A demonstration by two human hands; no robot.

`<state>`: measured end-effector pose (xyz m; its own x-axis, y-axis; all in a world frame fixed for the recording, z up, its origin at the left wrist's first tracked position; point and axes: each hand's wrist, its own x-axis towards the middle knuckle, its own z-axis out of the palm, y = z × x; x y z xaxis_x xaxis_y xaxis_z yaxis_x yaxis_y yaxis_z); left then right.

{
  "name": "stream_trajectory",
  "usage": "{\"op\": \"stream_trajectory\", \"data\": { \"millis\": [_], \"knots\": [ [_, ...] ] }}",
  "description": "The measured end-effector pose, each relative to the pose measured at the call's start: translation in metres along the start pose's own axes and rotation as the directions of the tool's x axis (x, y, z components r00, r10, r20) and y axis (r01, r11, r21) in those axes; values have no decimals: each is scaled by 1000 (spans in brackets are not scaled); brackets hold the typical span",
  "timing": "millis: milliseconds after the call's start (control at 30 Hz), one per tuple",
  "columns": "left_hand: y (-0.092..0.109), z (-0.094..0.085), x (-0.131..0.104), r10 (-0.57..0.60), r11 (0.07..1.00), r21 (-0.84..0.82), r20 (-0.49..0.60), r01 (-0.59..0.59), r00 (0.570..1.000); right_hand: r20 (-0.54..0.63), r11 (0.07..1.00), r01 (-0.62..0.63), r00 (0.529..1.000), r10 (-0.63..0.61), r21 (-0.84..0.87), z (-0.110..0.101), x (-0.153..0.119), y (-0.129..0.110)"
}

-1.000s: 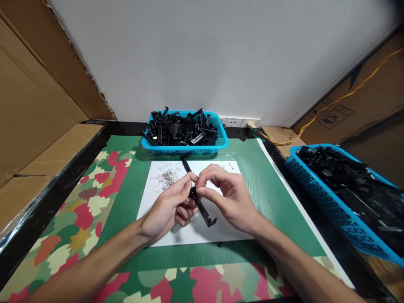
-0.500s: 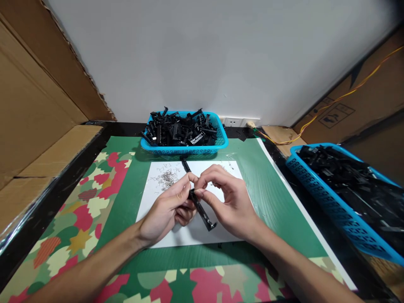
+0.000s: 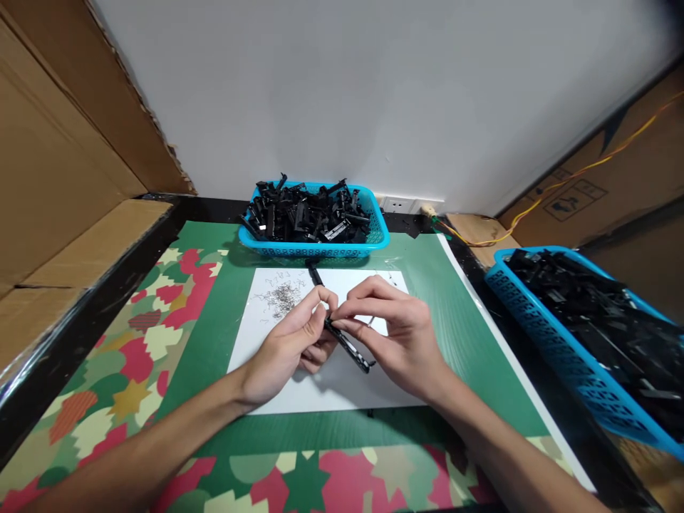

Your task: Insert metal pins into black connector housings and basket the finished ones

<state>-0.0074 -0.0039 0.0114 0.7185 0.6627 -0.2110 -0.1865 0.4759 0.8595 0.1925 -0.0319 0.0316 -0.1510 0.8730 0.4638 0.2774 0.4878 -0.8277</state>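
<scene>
A long narrow black plastic part slants over a white sheet. My left hand is closed round its middle, fingers curled beneath. The thumb and forefinger of my right hand pinch together at the part's middle, beside the left fingertips; anything tiny between them is too small to make out. The part's far end points towards the blue basket, and its near end lies between my hands. Small thin metal pieces form a loose pile on the sheet, left of the part.
The blue basket at the back holds many black plastic parts. A second blue basket of black parts stands at the right. Cardboard borders the left side. A yellow-orange cable runs from a wall socket. A green mat covers the table.
The near end of the black part has swung slightly up and right, and the part has rolled a little. My right hand has shifted slightly right. The view has moved slightly.
</scene>
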Motion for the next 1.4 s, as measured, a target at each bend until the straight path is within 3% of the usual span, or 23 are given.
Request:
{"op": "stream_trajectory", "data": {
  "millis": [200, 433, 533, 600, 667, 733, 800, 900, 1033, 1233, 1400],
  "knots": [
    [4, -3, 0, 87, 996, 32, -42, -86, 995, 53, 998, -54, 997, 52, 30, -8, 2, -6],
    [2, -7, 5, 135, 988, 89, -118, -125, 984, 53, 929, 186, 983, -178, -321, -3, 1, 3],
    [1, -6, 6, 186, 962, 229, -146, -149, 972, 67, 908, 179, 984, -166, -378, -7, 4, 10],
    [1, -6, 6, 317, 867, 449, -162, -217, 935, 75, 908, 154, 988, -135, -389, -13, 5, 15],
    [2, -8, 7, 475, 686, 672, -123, -279, 871, 91, 907, 150, 988, -124, -393, -19, 6, 20],
    [1, -11, 8, 571, 516, 802, -61, -300, 818, 114, 906, 171, 984, -138, -387, -24, 7, 26],
    [0, -15, 9, 611, 419, 860, -31, -290, 791, 139, 904, 190, 979, -147, -383, -26, 7, 30],
    [-3, -20, 10, 631, 359, 897, -29, -258, 775, 218, 908, 183, 970, -106, -376, -31, 7, 34],
    [-7, -23, 10, 650, 302, 923, -16, -239, 760, 317, 929, 65, 946, 58, -365, -40, 9, 34],
    [-10, -22, 9, 639, 164, 960, 74, -229, 766, 280, 858, -102, 920, 274, -503, -46, 8, 34],
    [-10, -20, 9, 648, 8, 966, 191, -257, 737, 293, 853, -4, 938, 184, -522, -39, 8, 25]
  ]
}}
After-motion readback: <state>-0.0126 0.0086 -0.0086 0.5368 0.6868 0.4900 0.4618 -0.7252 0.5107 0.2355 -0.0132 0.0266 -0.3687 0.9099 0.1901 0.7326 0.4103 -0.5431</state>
